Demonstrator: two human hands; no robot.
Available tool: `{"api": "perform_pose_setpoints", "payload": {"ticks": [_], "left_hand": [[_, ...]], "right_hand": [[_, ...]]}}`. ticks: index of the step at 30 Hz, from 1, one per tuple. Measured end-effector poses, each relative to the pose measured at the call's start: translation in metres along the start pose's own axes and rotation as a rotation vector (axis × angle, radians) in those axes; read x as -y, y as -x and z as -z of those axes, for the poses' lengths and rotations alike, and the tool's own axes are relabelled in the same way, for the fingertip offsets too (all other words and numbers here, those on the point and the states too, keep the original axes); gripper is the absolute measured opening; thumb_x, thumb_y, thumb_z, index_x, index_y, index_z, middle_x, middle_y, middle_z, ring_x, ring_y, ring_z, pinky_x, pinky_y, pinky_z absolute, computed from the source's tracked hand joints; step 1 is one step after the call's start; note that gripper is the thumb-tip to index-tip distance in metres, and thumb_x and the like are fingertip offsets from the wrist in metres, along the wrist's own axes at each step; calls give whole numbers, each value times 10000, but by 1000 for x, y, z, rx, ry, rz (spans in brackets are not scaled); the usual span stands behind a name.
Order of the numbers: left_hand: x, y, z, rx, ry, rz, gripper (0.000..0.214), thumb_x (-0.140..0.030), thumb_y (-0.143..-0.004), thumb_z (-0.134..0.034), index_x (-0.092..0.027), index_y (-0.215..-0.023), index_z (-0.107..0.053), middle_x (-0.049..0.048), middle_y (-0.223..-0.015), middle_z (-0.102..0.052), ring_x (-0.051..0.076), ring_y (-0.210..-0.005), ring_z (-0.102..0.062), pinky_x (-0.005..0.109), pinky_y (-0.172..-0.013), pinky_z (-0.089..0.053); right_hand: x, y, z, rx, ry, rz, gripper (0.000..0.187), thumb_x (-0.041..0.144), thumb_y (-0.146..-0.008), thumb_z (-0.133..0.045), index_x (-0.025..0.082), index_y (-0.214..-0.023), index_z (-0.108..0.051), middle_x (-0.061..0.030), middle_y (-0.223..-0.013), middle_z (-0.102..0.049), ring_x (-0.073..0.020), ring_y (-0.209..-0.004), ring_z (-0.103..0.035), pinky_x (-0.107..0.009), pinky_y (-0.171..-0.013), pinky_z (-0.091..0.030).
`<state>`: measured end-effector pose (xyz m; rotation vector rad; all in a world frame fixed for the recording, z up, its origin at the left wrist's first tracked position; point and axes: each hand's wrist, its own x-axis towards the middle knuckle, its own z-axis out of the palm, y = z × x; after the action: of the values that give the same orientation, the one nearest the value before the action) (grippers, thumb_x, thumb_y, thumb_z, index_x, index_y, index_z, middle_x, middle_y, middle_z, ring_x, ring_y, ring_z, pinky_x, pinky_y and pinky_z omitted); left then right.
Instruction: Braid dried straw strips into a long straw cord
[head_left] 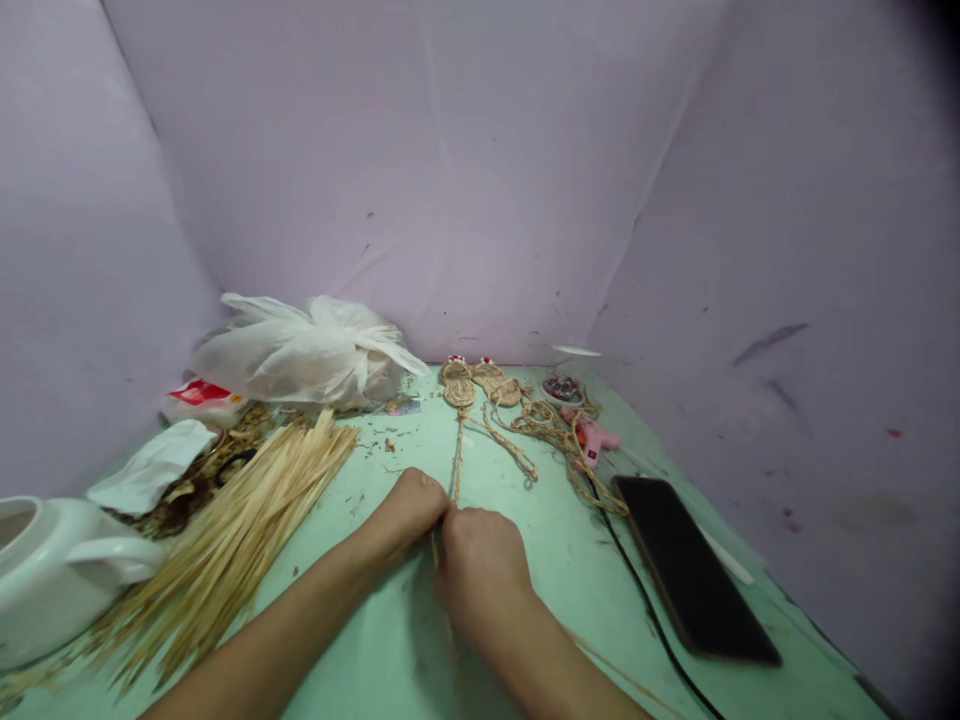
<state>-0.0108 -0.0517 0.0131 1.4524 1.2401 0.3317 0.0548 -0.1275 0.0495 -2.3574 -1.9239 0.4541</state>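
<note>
The left hand [420,497], slightly farther forward, and the right hand [484,555] are both closed on the braided cord [459,460], whose long axis runs straight away from them toward a woven sole [458,388] at the back of the bench [405,430]. From left, the white pitcher's [45,590] contents are hidden, the plastic bag [307,355] bulges unreadably, and a small dish [576,403] holds dark, reddish bits [561,387].

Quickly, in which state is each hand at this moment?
Left hand: closed, holding the twisted cord.
Right hand: closed, holding the same cord, fingertips hidden.
</note>
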Motion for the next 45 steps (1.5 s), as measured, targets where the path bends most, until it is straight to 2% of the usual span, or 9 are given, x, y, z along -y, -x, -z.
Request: {"api": "perform_pose_setpoints", "payload": {"ticks": [8,13,17,21,28,33,37,41,45], "left_hand": [[-7,2,17,83,-42,-12,46,-105,-430,-469,-132,-402,-444,-64,-309,-271,37,-337,-203,205,-360,-121],[-10,1,32,170,13,20,84,-208,-470,-524,-140,-469,-476,-76,-333,-293,30,-312,-182,197,-341,-92],[-10,1,32,202,-16,11,102,-230,-478,-514,-148,-467,-454,-82,-328,-262,29,-302,-168,198,-333,-83],[-8,0,28,211,-17,10,101,-239,-486,-510,-152,-485,-458,-82,-328,-263,34,-299,-170,200,-332,-78],[-8,2,26,211,-93,0,82,-218,-492,-481,-154,-461,-441,-80,-342,-245,37,-323,-156,211,-355,-83],[-12,2,25,195,-227,-98,59,-154,-477,-438,-133,-428,-463,-61,-360,-267,47,-382,-211,210,-402,-149],[-11,5,23,1,-578,-156,99,-162,-500,-471,-133,-482,-564,-14,-425,-419,96,-449,-383,216,-460,-259],[-20,27,13,-218,-928,-160,159,-227,-572,-497,-155,-610,-632,84,-611,-591,200,-610,-546,263,-538,-345],[-30,56,-8,-190,-997,-159,228,-157,-615,-493,-160,-772,-658,134,-771,-630,237,-797,-582,299,-681,-385]], "right_hand": [[-12,4,9,29,-184,139,163,242,-663,-523,167,-649,-668,-80,-633,-641,-166,-580,-551,-241,-501,-309],[-37,-22,8,-231,-682,-43,186,250,-721,-461,138,-662,-598,-40,-612,-579,-112,-549,-484,-215,-503,-315],[-37,-35,-5,138,-1261,-143,96,202,-697,-473,139,-629,-499,-1,-515,-496,-99,-488,-479,-211,-497,-372],[-28,-32,-10,309,-1478,-257,74,131,-680,-437,139,-618,-476,-3,-508,-490,-86,-440,-468,-216,-470,-399],[-35,-39,-21,225,-1308,-221,104,103,-586,-444,146,-491,-440,54,-408,-376,-24,-315,-205,-185,-324,-115],[-39,-43,-29,142,-1203,-226,110,122,-532,-473,158,-438,-426,74,-337,-308,-29,-305,-180,-213,-339,-94],[-39,-44,-33,148,-1210,-200,69,132,-529,-465,155,-464,-456,68,-352,-352,-30,-305,-181,-217,-342,-89],[-36,-44,-37,127,-1280,-169,56,128,-534,-444,153,-491,-470,57,-362,-400,-35,-313,-240,-203,-355,-147],[-34,-42,-37,62,-1344,-189,47,108,-507,-458,150,-486,-456,70,-359,-365,-33,-343,-264,-193,-377,-163]]}}
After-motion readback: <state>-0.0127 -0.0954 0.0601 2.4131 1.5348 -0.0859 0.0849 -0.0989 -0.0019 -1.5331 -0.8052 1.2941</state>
